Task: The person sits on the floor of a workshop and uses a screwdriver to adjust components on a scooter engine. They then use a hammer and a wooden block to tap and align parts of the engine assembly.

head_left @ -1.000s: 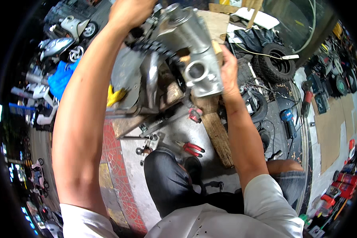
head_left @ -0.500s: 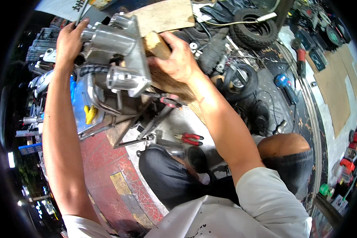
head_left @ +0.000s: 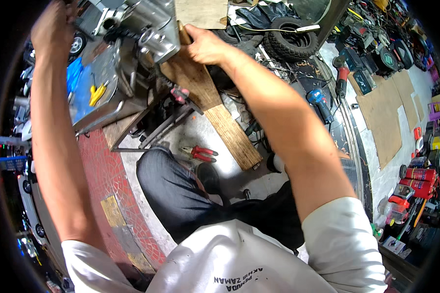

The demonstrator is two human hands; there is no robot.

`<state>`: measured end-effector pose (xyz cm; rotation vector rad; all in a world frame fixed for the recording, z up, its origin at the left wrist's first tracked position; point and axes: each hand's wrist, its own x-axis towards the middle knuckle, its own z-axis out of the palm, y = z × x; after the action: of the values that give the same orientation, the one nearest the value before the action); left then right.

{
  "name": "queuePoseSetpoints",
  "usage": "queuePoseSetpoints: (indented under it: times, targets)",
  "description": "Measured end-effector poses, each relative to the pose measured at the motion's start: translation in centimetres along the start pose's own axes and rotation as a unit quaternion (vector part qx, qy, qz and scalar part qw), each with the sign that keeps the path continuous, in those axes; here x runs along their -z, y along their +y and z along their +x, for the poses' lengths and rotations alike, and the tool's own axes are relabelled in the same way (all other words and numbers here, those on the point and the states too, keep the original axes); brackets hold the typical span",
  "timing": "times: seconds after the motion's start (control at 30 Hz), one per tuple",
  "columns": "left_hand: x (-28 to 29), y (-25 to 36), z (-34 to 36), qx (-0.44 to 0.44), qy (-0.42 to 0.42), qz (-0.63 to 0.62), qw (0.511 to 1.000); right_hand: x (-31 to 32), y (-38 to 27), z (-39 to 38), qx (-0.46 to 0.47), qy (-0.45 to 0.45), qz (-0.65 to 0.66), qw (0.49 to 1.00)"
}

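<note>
My right hand (head_left: 208,48) is closed around the upper part of a long wooden plank (head_left: 193,80), close beside a shiny metal manifold. The plank slants down and toward me, its lower end over the floor. The manifold (head_left: 173,39) has round tubes on a flat plate and lies at the top of the view, partly cut off. My left hand (head_left: 54,31) is raised at the upper left edge, left of the manifold. Its fingers are dark, blurred and partly cut off, so what they hold does not show.
A metal bench (head_left: 112,105) bears a yellow-handled tool (head_left: 98,94). Red-handled pliers (head_left: 200,153) lie on the floor before my knee. To the right are stacked tyres (head_left: 293,46), a blue power tool (head_left: 320,105), a red angle grinder (head_left: 342,80) and cardboard (head_left: 376,129).
My left hand has moved away from the manifold toward the upper left. The view has shifted, so the manifold sits higher and more of the plank shows. My right hand still grips the plank.
</note>
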<state>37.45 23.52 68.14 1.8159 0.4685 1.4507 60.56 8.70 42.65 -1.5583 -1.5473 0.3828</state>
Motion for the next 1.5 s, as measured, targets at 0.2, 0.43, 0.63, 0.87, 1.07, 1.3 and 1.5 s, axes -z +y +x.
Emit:
queuePoseSetpoints:
  times: [0.2,0.43,0.63,0.87,1.07,1.3,1.5]
  targets:
    - [-6.2,-0.9,-19.4,-0.004,-0.114,0.198,0.973,2.1,-0.5,-0.2,-0.035,-0.102,-0.140,0.984]
    - [-8.7,-3.3,-26.0,0.288,-0.225,0.006,0.931,-0.4,6.0,3.2,0.057,-0.010,-0.161,0.985]
    - [-9.7,-10.2,-27.4,0.164,-0.225,0.143,0.950,1.6,4.7,0.8,0.019,-0.182,0.089,0.979]
    - [-10.4,-10.5,-26.2,0.179,-0.179,0.300,0.920,3.0,-0.2,-1.7,-0.088,-0.105,0.007,0.991]
    - [-9.6,-10.0,-25.5,0.189,-0.220,0.332,0.897,1.8,4.4,0.4,-0.045,-0.065,-0.061,0.995]
    - [-7.9,-10.4,-25.8,0.197,-0.247,0.320,0.893,1.9,0.5,-4.7,0.017,-0.042,-0.054,0.998]
    - [-8.8,-9.3,-26.0,0.215,-0.297,0.310,0.877,6.2,-0.2,-8.9,-0.092,-0.150,-0.215,0.961]
